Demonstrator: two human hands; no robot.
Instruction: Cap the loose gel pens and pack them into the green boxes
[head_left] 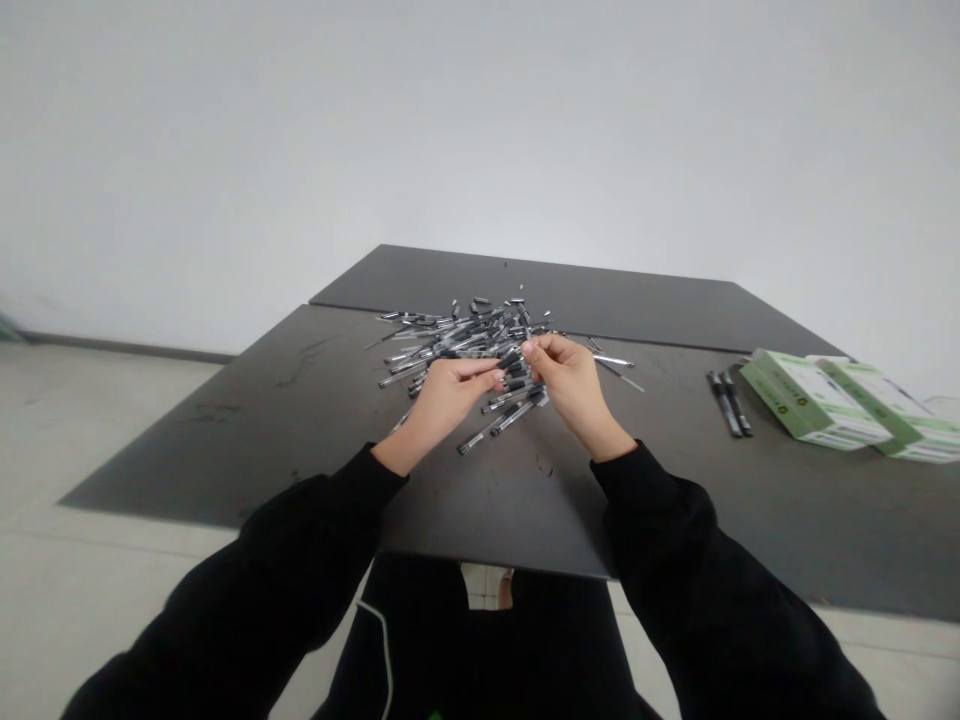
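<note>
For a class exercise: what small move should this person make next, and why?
Probably draw one pen from the heap and lay it beside the two pens near the green-and-white boxes: the left hand and right hand are both at the heap, and those two lie apart, side by side.

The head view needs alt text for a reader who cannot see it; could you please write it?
The left hand and right hand meet over a loose heap of black-and-clear pens on a dark table; two green-and-white boxes and more pens lie to the right.
</note>
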